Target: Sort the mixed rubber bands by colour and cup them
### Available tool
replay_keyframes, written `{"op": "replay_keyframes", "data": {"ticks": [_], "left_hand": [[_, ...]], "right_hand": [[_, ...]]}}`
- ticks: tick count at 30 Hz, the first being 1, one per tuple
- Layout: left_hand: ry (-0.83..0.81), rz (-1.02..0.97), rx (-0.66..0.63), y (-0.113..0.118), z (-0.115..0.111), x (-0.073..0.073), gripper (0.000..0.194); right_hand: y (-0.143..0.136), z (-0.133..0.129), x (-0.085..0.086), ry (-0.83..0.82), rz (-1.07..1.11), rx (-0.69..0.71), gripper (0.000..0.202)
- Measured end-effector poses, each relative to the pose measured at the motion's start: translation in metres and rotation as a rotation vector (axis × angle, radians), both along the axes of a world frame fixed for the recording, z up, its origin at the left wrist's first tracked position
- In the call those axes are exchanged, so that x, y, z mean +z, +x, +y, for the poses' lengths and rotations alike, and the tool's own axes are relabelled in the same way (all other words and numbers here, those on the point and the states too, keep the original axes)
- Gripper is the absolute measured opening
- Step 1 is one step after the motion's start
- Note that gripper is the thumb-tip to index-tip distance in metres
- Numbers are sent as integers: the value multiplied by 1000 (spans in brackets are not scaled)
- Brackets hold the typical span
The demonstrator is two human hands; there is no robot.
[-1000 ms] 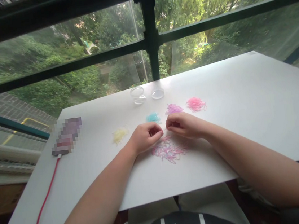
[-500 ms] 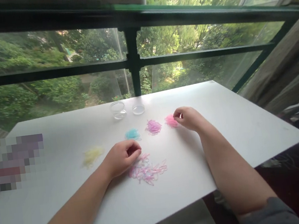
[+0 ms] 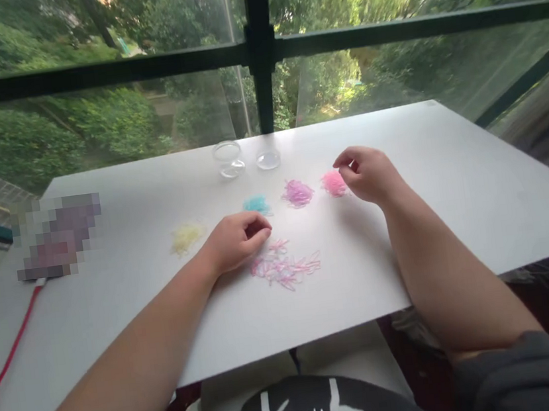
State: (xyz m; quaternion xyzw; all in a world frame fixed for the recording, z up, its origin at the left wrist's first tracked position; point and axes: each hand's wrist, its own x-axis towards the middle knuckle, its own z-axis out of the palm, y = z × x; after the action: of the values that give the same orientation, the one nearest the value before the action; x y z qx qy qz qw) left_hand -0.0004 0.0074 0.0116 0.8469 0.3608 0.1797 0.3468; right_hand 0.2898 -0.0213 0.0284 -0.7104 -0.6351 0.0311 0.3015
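On the white table (image 3: pixel 210 333) lies a loose pile of mixed pink and pale strands (image 3: pixel 290 269), thin and band-like. My left hand (image 3: pixel 239 240) rests at its upper left edge, thumb and fingers pinched together; whatever is between them is too small to make out. Sorted heaps form a row behind: yellow strands (image 3: pixel 186 237), blue strands (image 3: pixel 256 204), purple strands (image 3: pixel 297 192) and pink strands (image 3: pixel 333 183). My right hand (image 3: pixel 363 171) hovers at the right of the pink heap, its fingertips close together in a pinch, with nothing clearly visible in them.
Near the table's far edge stand a clear round container (image 3: pixel 227 160) and a shallow clear dish or lid (image 3: pixel 267 159). A blurred-out object (image 3: pixel 61 238) with a red cable (image 3: pixel 15 357) lies at left. A green-framed window (image 3: pixel 260 54) rises behind the table.
The view has tilted down, so the table appears higher in the picture. My right hand has lifted slightly off the pink heap; my left hand stays beside the mixed pile.
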Motion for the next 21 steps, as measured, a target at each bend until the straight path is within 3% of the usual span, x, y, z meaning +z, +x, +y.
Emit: {"op": "replay_keyframes", "data": {"ticks": [3, 5, 7, 11, 21], "left_hand": [[-9, -16, 11, 1, 0, 0, 22], [-11, -22, 15, 1, 0, 0, 22], [-9, -28, 11, 2, -1, 0, 22], [-16, -18, 5, 2, -1, 1, 22], [-63, -29, -69, 4, -6, 1, 19]], "right_hand": [[-29, -7, 1, -49, 39, 321, 17], [-49, -12, -1, -172, 37, 585, 15], [-65, -16, -3, -274, 16, 750, 14], [-78, -18, -9, -301, -15, 790, 12], [-77, -16, -13, -295, -44, 800, 11]]}}
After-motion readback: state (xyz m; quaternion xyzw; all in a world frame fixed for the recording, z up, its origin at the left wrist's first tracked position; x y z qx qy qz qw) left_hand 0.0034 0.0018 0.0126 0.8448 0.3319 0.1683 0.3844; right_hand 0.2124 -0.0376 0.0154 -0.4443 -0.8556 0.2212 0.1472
